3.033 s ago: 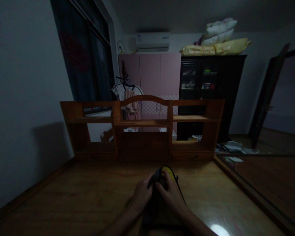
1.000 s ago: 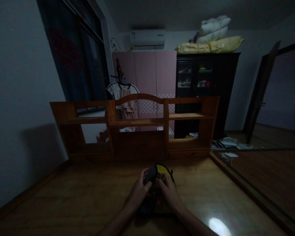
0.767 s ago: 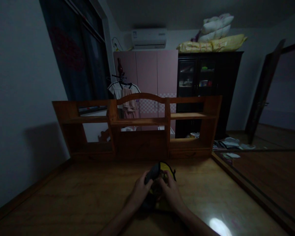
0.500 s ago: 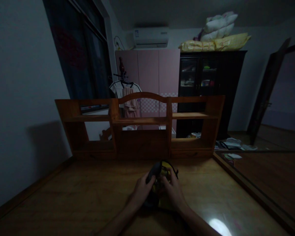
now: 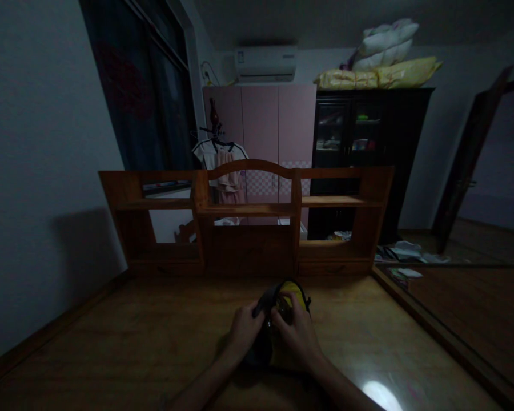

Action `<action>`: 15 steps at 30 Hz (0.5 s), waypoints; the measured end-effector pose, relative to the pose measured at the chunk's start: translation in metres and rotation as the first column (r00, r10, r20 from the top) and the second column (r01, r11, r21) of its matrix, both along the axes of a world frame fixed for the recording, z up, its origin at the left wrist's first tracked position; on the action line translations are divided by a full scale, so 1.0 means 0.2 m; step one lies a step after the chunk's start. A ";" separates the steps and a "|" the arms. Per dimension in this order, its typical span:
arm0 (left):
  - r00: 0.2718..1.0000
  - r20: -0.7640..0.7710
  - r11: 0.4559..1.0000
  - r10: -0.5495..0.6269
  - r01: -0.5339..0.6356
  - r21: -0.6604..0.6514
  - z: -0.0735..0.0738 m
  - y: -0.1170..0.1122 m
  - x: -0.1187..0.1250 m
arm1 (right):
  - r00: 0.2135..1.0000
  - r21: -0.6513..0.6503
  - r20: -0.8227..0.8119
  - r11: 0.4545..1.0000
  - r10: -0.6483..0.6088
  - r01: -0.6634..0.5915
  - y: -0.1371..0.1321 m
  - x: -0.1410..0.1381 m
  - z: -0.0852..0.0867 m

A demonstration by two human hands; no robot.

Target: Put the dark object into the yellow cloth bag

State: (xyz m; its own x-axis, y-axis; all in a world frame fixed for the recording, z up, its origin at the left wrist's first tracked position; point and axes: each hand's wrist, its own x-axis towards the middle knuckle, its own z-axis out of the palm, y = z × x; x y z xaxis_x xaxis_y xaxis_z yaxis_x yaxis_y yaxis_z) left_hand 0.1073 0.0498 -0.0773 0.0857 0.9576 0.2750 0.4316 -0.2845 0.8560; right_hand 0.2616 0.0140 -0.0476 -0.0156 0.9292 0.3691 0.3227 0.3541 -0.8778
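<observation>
A small dark pouch with a yellow inside [image 5: 292, 288] lies on the wooden desk [image 5: 145, 348], just in front of me. My left hand [image 5: 245, 329] pinches the pouch's dark left flap, fingers curled. My right hand [image 5: 297, 332] is closed on the pouch's right side, fingertips pressed at its yellow opening. The two hands almost touch over the pouch. The room is dim, and what lies inside the pouch cannot be made out.
A wooden shelf unit [image 5: 246, 220] stands along the desk's far edge. The wall [image 5: 34, 171] is at the left. Beyond are a pink wardrobe [image 5: 261, 125], a dark cabinet [image 5: 368, 137] with bundles on top, and an open door [image 5: 466, 165].
Both hands have stayed on the pouch, working at its opening. The fingers shifted slightly and more yellow shows. The camera view drifted a little.
</observation>
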 end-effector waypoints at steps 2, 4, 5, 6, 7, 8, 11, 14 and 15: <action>1.000 -0.026 1.000 0.012 -0.012 0.004 0.01 -0.01 -0.01 | 1.000 -0.005 0.016 1.000 -0.012 0.013 0.00 0.00 0.00; 0.998 -0.050 1.000 0.025 -0.025 0.014 0.03 -0.01 -0.01 | 1.000 -0.028 0.005 0.999 -0.019 0.020 0.02 0.01 -0.02; 0.998 -0.060 0.999 0.029 -0.028 0.019 0.03 -0.02 -0.01 | 1.000 -0.047 -0.004 0.999 -0.021 0.021 0.02 0.01 -0.02; 0.997 -0.068 0.999 0.030 -0.029 0.023 0.04 -0.02 -0.01 | 1.000 -0.066 -0.011 0.998 -0.015 0.014 0.03 0.01 -0.03; 0.997 -0.073 0.999 0.028 -0.026 0.025 0.04 -0.03 -0.01 | 1.000 -0.083 -0.017 0.997 -0.002 0.001 0.04 0.02 -0.04; 0.997 -0.075 0.999 0.023 -0.021 0.027 0.04 -0.03 0.00 | 1.000 -0.096 -0.022 0.995 0.015 -0.017 0.04 0.02 -0.04; 0.997 -0.072 0.999 -0.004 0.007 0.035 0.04 -0.04 0.01 | 0.997 -0.108 -0.033 0.992 0.064 -0.067 0.05 0.03 -0.05; 0.998 -0.060 0.999 -0.017 0.020 0.046 0.04 -0.06 0.02 | 0.998 -0.087 -0.033 0.995 0.045 -0.047 0.05 0.03 -0.05; 0.998 -0.055 0.999 -0.020 0.022 0.047 0.04 -0.06 0.02 | 0.999 -0.075 -0.027 0.997 0.032 -0.034 0.04 0.03 -0.05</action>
State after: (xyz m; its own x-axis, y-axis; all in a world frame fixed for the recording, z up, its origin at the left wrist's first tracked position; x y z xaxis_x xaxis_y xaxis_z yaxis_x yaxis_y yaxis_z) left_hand 0.1115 0.0381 -0.0687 0.1216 0.9413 0.3150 0.4707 -0.3341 0.8166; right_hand 0.2683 0.0229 -0.0579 -0.0382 0.9537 0.2985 0.2891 0.2964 -0.9102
